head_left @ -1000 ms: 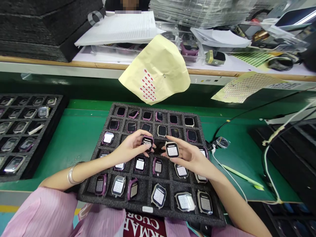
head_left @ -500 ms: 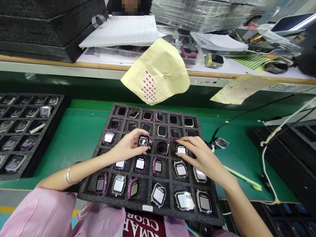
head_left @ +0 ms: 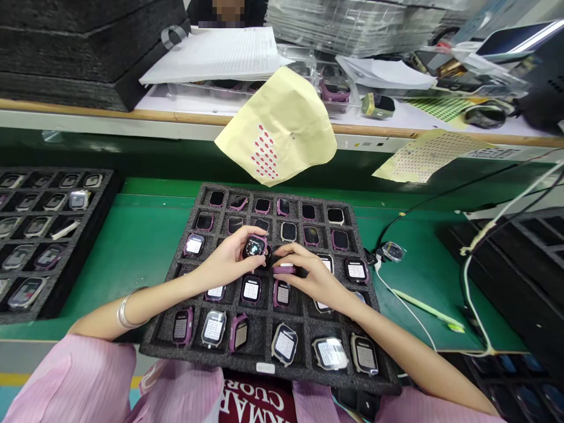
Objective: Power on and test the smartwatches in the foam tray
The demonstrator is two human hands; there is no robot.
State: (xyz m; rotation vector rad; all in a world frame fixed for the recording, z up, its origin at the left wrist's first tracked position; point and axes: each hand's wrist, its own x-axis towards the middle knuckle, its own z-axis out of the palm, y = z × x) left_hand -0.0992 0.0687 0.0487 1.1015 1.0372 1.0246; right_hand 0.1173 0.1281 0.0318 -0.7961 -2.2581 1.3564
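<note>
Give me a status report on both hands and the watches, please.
Left hand holding purple watch, dial lit. Right hand gripping second purple watch, seen edge-on, over foam tray. Yellow sheet hangs beyond both hands.

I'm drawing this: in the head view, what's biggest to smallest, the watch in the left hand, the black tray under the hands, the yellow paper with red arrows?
1. Black tray
2. Yellow paper
3. Watch in the left hand
Each looks clearly bigger than the next.

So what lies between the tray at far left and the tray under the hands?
Green tabletop, seen in the head view, with the left forearm across its near end.
</note>
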